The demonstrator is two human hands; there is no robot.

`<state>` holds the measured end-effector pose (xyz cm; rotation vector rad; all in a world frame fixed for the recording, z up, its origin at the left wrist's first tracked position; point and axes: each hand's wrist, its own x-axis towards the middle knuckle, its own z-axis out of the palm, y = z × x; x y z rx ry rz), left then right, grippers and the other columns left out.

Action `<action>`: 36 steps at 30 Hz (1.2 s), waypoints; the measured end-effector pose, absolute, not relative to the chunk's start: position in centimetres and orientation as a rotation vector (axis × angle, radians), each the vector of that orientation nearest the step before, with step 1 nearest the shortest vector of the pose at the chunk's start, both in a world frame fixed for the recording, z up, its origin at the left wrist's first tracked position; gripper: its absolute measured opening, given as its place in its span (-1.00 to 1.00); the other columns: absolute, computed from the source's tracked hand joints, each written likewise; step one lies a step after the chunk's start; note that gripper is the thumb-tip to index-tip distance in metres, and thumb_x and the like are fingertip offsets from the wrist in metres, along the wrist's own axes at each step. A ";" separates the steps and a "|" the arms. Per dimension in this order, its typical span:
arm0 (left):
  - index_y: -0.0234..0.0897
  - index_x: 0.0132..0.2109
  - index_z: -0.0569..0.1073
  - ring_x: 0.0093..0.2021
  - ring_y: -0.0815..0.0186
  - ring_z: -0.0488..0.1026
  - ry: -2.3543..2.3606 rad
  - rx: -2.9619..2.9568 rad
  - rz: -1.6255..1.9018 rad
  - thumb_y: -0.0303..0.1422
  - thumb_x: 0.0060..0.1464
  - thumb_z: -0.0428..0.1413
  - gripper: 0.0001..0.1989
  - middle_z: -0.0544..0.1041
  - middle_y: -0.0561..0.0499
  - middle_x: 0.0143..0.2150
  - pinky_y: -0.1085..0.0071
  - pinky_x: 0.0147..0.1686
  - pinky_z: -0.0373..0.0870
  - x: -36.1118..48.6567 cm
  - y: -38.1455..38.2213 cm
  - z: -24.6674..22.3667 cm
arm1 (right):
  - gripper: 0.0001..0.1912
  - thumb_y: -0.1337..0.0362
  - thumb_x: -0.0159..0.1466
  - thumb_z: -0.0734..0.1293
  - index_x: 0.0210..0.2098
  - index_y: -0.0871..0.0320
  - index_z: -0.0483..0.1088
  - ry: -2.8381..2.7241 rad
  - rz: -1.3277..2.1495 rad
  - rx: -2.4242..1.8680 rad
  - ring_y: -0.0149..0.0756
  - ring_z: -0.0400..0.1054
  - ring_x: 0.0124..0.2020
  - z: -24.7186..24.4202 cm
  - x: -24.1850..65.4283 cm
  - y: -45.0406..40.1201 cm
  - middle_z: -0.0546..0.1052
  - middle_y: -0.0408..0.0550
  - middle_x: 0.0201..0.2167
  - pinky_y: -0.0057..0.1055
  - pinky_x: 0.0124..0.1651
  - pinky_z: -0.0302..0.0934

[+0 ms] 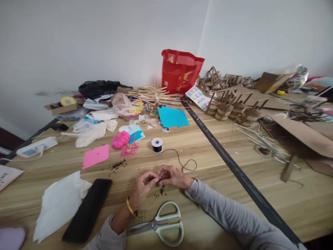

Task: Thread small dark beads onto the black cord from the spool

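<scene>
My left hand (144, 185) and my right hand (171, 176) meet above the table, thumb and fingers of each pinched together. Whatever is between the fingertips is too small to make out. A thin black cord (178, 157) runs from a white spool of black cord (157, 145), loops, and passes out of sight behind my right hand; a few small brown beads (182, 169) sit on it. Just below my fingers lie several small brown beads (156, 195) and a dark blue-black bead cluster (162, 191). White-handled scissors (156, 225) rest near my left wrist, blades pointing left.
At left are a black phone-like slab (87, 210), white tissue (58, 205), pink paper (95, 156) and black bits (118, 164). Pink yarn (120, 140), blue sheets (173, 117) and a red bag (180, 71) stand farther back. Small wooden buckets (225, 110) and cardboard (304, 133) occupy the right.
</scene>
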<state>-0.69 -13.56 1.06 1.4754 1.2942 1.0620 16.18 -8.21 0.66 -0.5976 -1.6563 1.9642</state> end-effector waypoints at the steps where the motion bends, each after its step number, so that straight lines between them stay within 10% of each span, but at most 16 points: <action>1: -0.33 -0.43 0.46 -0.38 0.31 0.37 1.292 1.471 1.063 -0.36 -0.03 0.13 -0.89 0.46 0.01 -0.44 0.45 -0.32 0.28 -0.8 -13.4 1.0 | -0.62 0.13 -0.01 0.45 -0.36 0.25 0.29 -1.644 1.972 -0.621 -0.46 0.33 -0.53 0.5 16.2 -8.2 0.43 -0.15 -0.52 -0.48 -0.42 0.26; 36: -0.35 -0.44 0.47 -0.45 0.38 0.33 1.305 1.465 0.937 -0.34 -0.03 0.12 -0.86 0.45 0.05 -0.50 0.51 -0.41 0.23 -1.2 -12.9 -0.2 | -0.79 0.21 0.17 0.30 -0.38 0.28 0.36 -1.868 1.508 -0.744 -0.53 0.06 -0.58 0.0 16.8 -9.0 0.26 -0.20 -0.59 -0.59 -0.54 -0.02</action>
